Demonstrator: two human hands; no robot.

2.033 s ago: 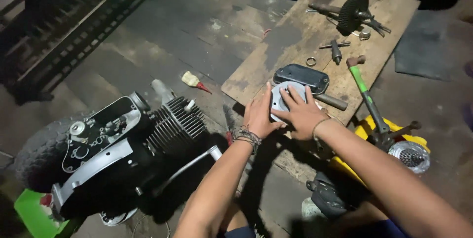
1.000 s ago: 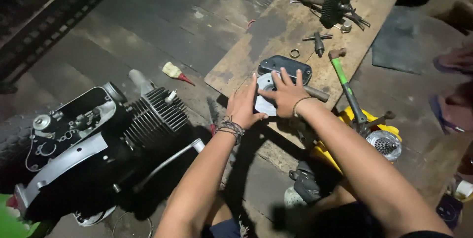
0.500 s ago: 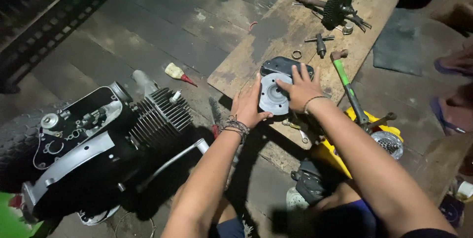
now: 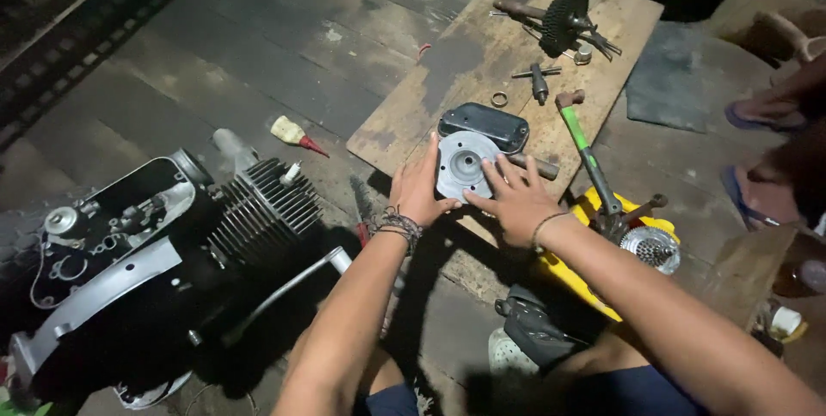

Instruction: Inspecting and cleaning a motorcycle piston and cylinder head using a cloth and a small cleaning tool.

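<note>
- We see both forearms reach forward from the bottom edge; the left hand (image 4: 419, 190), with a beaded band at the wrist, curls against the left rim of the round grey engine cover (image 4: 462, 164), thumb below it.
- The right hand (image 4: 514, 197) lies flat, fingers spread, fingertips pressing the cover's lower right edge; neither hand closes fully round it, each bears against a side.
- Against half a second ago, the cover has turned its circular face up towards us, and the hands have shifted to its lower rim.
- The cover sits at the near edge of the wooden board (image 4: 469, 55), touching the dark oblong cover (image 4: 483, 126) just beyond it.
- Right of the round cover lies a green-handled hammer (image 4: 586, 156); left of it, on the floor, the finned engine (image 4: 262, 207).
- Beyond it, at the board's far end, rests a toothed gear on a shaft (image 4: 561, 21).
</note>
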